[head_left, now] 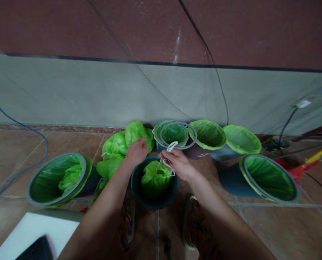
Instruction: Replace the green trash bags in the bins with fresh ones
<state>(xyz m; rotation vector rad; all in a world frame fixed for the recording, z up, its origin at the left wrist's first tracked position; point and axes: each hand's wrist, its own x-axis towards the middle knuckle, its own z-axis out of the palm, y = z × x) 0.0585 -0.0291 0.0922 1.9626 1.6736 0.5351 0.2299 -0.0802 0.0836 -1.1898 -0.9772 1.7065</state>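
Observation:
A green garbage bag with its mouth gathered sits inside a dark blue trash can between my feet. My right hand is closed on the bag's white drawstring, which loops above and below the fingers. My left hand hovers over the can's left rim with its fingers curled in. Whether anything lies in those fingers is hidden. Several filled green bags are heaped on the floor just left of the can, partly behind my left forearm.
Loose grey rings rest on a lined can by the wall. Beside it stand a dark lined can and a paler one. More lined cans lean at left and right. A blue cable crosses the floor; a white surface is lower left.

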